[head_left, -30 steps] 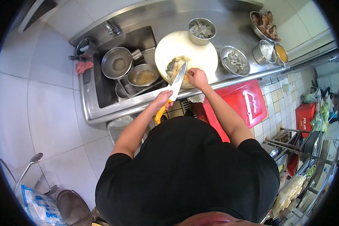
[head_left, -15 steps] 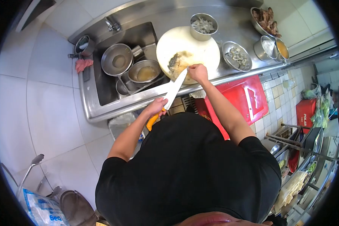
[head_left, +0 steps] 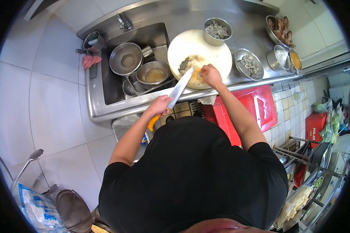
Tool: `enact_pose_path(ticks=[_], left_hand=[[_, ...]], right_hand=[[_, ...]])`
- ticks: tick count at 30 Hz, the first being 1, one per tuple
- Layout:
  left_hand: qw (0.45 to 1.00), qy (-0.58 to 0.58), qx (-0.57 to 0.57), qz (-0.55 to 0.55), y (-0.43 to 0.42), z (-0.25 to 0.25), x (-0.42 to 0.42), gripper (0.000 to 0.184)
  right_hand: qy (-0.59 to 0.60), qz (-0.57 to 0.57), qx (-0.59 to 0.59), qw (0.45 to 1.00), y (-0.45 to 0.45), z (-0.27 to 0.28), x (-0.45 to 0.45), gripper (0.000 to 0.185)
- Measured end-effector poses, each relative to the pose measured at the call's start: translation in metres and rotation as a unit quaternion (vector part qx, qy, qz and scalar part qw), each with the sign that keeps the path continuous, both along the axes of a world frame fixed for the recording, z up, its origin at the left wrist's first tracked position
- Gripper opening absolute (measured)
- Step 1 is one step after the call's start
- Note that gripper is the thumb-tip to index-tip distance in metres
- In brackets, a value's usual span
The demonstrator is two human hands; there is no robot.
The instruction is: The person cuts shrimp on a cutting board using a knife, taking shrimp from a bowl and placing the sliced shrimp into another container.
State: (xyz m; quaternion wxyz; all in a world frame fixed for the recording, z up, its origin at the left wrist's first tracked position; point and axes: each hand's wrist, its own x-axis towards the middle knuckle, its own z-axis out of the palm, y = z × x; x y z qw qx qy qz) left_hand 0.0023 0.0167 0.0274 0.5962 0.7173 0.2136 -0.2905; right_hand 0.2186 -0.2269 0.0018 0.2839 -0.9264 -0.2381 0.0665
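My left hand (head_left: 159, 105) is closed round the orange handle of a kitchen knife (head_left: 179, 90). Its broad blade points up and away, with the tip over the near part of a round white chopping board (head_left: 181, 42). Beside the tip, my right hand (head_left: 211, 76) pinches a small greyish piece that looks like a shrimp (head_left: 199, 75), mostly hidden by the fingers. Dark and brownish scraps (head_left: 186, 65) lie wet on the board. A steel pot of greyish shrimp (head_left: 217, 31) stands at the board's far edge. To the right sits a steel bowl of shrimp (head_left: 249, 66).
On the left, a sink (head_left: 157, 35) holds a strainer (head_left: 125, 58) and a bowl of cloudy liquid (head_left: 153, 73). Browned meat (head_left: 280, 31) fills a bowl at the far right, near two steel containers (head_left: 278, 57). A red bin (head_left: 260, 108) stands below the counter edge.
My right hand has moved away from the knife tip, to the right and slightly over the board. The knife has shifted a little left, and the whole view has shifted slightly.
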Motion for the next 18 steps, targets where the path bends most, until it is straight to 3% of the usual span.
enact_pose_path(ticks=[5, 8, 16, 18], left_hand=[[0.998, 0.001, 0.038, -0.052, -0.011, -0.007, 0.015, 0.036], [0.991, 0.003, 0.128, -0.038, 0.000, -0.002, 0.025, 0.036], [0.967, -0.021, 0.206, -0.149, 0.006, 0.033, 0.039, 0.034], [0.970, -0.024, 0.206, -0.129, 0.005, 0.044, 0.041, 0.034]], right_hand=[[0.016, 0.052, 0.023, 0.998, -0.005, 0.008, -0.003, 0.012], [0.008, 0.052, 0.028, 0.998, -0.006, 0.007, -0.004, 0.011], [-0.028, 0.040, 0.009, 0.999, -0.001, 0.000, 0.005, 0.008], [-0.035, 0.044, -0.008, 0.998, 0.000, 0.001, 0.008, 0.008]])
